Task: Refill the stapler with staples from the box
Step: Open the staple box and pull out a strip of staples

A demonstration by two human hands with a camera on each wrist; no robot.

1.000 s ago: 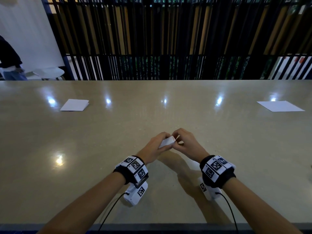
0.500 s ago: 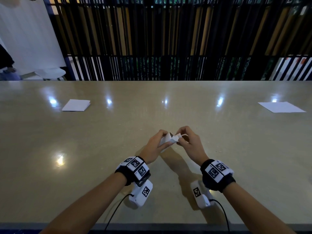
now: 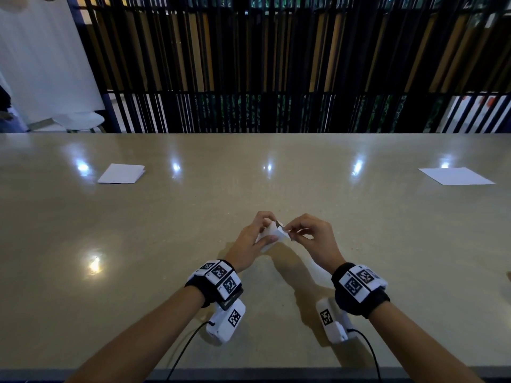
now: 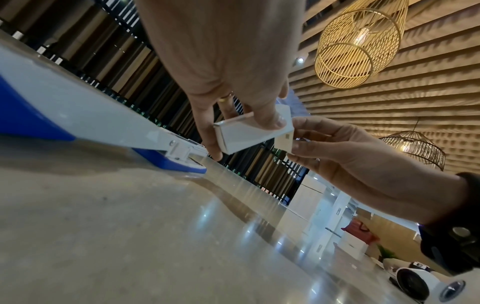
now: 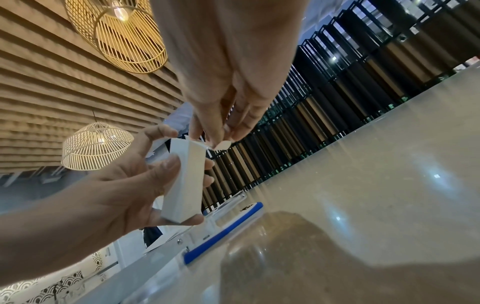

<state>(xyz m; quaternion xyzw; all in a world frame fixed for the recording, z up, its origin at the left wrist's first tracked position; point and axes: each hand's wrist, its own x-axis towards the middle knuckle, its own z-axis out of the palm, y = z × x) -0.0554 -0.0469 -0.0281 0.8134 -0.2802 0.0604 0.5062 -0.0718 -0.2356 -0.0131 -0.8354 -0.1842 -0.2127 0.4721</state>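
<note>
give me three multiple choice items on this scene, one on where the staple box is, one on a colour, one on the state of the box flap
1. Where is the staple box?
A. flat on the table
B. held above the table in the left hand
C. inside the stapler

2. What colour is the stapler's base?
A. blue
B. red
C. black

3. What is the state of the box's end flap?
A. taped shut
C. torn off, lying on the table
B. pinched by the right hand

Answers: 1 B, the left hand's fingers wrap the box clear of the table; 2 A, the wrist views show a blue base; 3 B, the right hand's fingertips pinch the flap.
</note>
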